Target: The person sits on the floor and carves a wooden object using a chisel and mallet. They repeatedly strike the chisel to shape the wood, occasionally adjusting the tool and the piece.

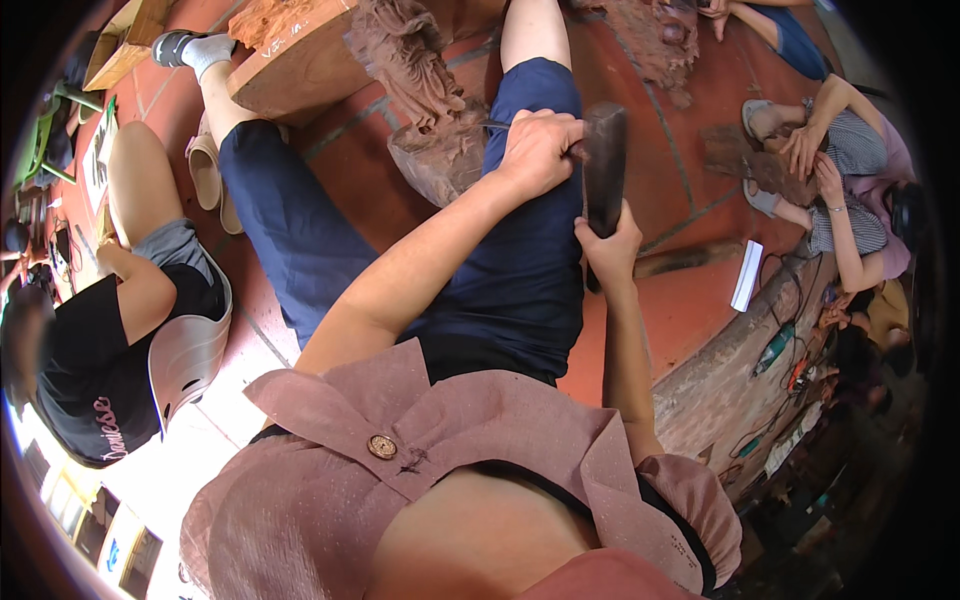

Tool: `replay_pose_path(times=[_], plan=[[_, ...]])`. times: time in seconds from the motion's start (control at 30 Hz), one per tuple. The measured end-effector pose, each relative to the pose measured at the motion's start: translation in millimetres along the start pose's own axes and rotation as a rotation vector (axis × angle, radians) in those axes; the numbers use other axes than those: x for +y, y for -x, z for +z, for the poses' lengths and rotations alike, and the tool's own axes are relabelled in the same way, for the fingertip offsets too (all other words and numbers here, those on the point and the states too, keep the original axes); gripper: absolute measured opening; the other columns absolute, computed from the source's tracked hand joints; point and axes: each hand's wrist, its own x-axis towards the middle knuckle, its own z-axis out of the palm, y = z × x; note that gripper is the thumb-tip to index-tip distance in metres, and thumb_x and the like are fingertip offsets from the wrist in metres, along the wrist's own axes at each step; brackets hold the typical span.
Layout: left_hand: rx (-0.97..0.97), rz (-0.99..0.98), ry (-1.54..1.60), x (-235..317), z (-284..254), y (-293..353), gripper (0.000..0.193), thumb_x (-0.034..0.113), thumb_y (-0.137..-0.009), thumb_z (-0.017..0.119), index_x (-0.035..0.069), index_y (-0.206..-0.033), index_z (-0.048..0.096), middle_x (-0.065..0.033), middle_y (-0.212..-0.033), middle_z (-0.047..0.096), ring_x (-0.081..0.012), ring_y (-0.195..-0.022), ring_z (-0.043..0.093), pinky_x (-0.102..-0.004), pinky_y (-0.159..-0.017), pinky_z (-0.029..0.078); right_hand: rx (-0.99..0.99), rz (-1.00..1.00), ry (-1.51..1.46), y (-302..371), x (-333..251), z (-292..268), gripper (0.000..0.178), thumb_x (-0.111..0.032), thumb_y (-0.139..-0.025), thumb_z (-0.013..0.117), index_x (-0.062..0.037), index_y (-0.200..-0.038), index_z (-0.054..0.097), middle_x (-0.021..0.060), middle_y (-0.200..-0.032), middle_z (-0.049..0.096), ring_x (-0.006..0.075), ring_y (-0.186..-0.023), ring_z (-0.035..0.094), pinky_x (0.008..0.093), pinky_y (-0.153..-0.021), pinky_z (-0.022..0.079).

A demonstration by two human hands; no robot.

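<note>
A carved brown wooden figure (412,75) with deep folds leans in front of me, its rough block base (438,162) down between my legs. My left hand (540,152) is closed around a chisel (494,125), whose thin dark shaft points left to the carving. Whether its tip touches the wood I cannot tell. My right hand (612,243) grips a dark wooden mallet (606,150), held upright. Its head is beside the butt of the chisel, close to or touching it.
A large wood block (300,75) lies beyond my left leg. Someone sits on a grey plastic chair (190,355) at left; another person's hands (805,150) rest on wood at right. A long timber (710,390), power tools (774,348) and cables lie right. Sandals (205,172) stand on the tiles.
</note>
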Motion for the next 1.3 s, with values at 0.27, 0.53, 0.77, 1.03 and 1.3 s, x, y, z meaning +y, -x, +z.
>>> replay_pose_path(times=[0.27,0.53,0.77,1.03,1.3], plan=[[-0.028,0.026,-0.007,-3,1,6,0.024,0.000,-0.067,0.063,0.016,-0.085,0.066,0.0008,-0.077,0.063,-0.0230,-0.079,0.060,-0.0368,-0.071,0.039,0.116,0.073,-0.327,15,10,4,0.031,-0.007,-0.071,0.076,-0.0009,-0.098,0.061,0.0059,-0.076,0.065,0.0148,-0.069,0.063,0.0310,-0.067,0.052],[0.000,0.064,0.019,-3,0,6,0.018,0.001,-0.067,0.063,0.014,-0.078,0.061,-0.0002,-0.075,0.062,-0.0244,-0.078,0.059,-0.0372,-0.072,0.039,0.182,-0.047,-0.293,15,11,8,0.033,-0.009,-0.071,0.075,-0.0008,-0.100,0.063,0.0103,-0.078,0.067,0.0185,-0.072,0.065,0.0332,-0.070,0.052],[0.020,0.031,0.020,-5,3,4,0.020,-0.001,-0.067,0.064,0.015,-0.079,0.062,0.0011,-0.075,0.062,-0.0230,-0.076,0.059,-0.0368,-0.072,0.039,0.070,0.060,-0.234,10,10,-1,0.033,-0.009,-0.070,0.075,-0.0005,-0.099,0.062,0.0097,-0.080,0.066,0.0181,-0.069,0.063,0.0334,-0.069,0.052],[0.018,0.025,-0.010,-6,4,1,0.020,0.001,-0.069,0.065,0.017,-0.081,0.064,0.0026,-0.074,0.061,-0.0226,-0.076,0.059,-0.0362,-0.072,0.039,0.051,0.157,-0.237,11,-1,-2,0.035,-0.009,-0.069,0.074,-0.0002,-0.101,0.062,0.0098,-0.080,0.066,0.0198,-0.074,0.064,0.0338,-0.072,0.051],[0.078,0.082,-0.047,4,-8,-2,0.020,0.002,-0.069,0.066,0.018,-0.081,0.065,0.0031,-0.073,0.060,-0.0218,-0.076,0.059,-0.0365,-0.072,0.039,0.060,0.164,-0.221,13,10,-5,0.030,-0.003,-0.073,0.073,0.0012,-0.100,0.062,0.0061,-0.083,0.066,0.0166,-0.075,0.063,0.0304,-0.071,0.051]])
